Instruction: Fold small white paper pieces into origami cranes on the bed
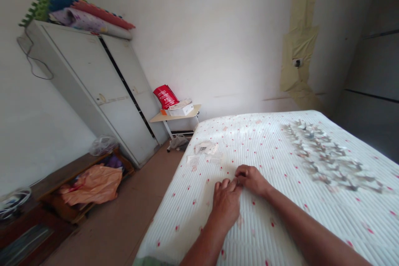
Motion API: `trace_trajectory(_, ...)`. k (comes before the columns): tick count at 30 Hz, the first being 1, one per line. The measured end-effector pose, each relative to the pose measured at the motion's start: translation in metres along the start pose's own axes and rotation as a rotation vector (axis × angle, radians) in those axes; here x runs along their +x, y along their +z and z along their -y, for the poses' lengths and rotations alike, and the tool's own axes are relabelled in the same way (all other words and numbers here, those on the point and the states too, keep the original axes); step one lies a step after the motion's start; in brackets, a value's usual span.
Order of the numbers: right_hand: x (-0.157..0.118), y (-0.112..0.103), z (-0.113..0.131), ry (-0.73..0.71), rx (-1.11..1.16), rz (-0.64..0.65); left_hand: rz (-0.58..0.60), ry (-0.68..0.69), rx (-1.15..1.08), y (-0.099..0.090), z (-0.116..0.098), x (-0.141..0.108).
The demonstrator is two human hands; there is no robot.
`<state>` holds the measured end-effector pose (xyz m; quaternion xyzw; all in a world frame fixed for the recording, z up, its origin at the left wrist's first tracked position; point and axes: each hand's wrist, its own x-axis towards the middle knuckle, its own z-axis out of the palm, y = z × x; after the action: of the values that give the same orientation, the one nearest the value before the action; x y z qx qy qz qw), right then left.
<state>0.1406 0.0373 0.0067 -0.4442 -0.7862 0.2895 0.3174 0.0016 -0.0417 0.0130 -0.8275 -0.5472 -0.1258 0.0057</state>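
My left hand [226,200] and my right hand [252,179] meet above the quilted bedspread [187,216], which is white with small red dots. Both hands are closed, their fingertips pressed together at one spot. Whatever they pinch there is too small or too hidden to name. Beyond them lie a clear plastic packet with a label [204,148] and thin paper slips [216,158]. To the right, rows of small greyish, crinkled pieces [330,156] are spread over the bed, too blurred to identify.
A small table [156,119] at the far bed corner bears a red bag [166,96] and a white box [181,110]. On the left stand a tall grey cabinet [81,66] topped with foam mats [102,13] and a low wooden unit [59,176] with an orange bag [93,185].
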Motion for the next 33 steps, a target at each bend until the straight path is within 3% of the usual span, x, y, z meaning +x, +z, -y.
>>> trace_trajectory(4, 0.004, 0.005, -0.002, 0.096, -0.158, 0.051, -0.013, -0.013, -0.027, 0.002, 0.003, -0.002)
trace_trajectory(9, 0.01, 0.003, -0.004, 0.116, -0.163, 0.083, -0.018, -0.027, -0.086, 0.002, 0.014, -0.013)
trace_trajectory(14, 0.011, 0.0, -0.004, 0.109, -0.123, 0.118, -0.137, -0.114, -0.167, 0.0, 0.027, -0.02)
trace_trajectory(21, 0.011, -0.003, -0.003, 0.138, -0.058, 0.132, -0.275, -0.399, -0.324, 0.006, 0.024, 0.015)
trace_trajectory(26, 0.01, -0.006, -0.002, 0.163, -0.033, 0.143, -0.206, -0.507, -0.201, 0.013, 0.009, 0.037)
trace_trajectory(33, 0.011, -0.005, 0.0, 0.158, -0.01, 0.138, -0.113, -0.532, -0.148, 0.014, 0.008, 0.04)
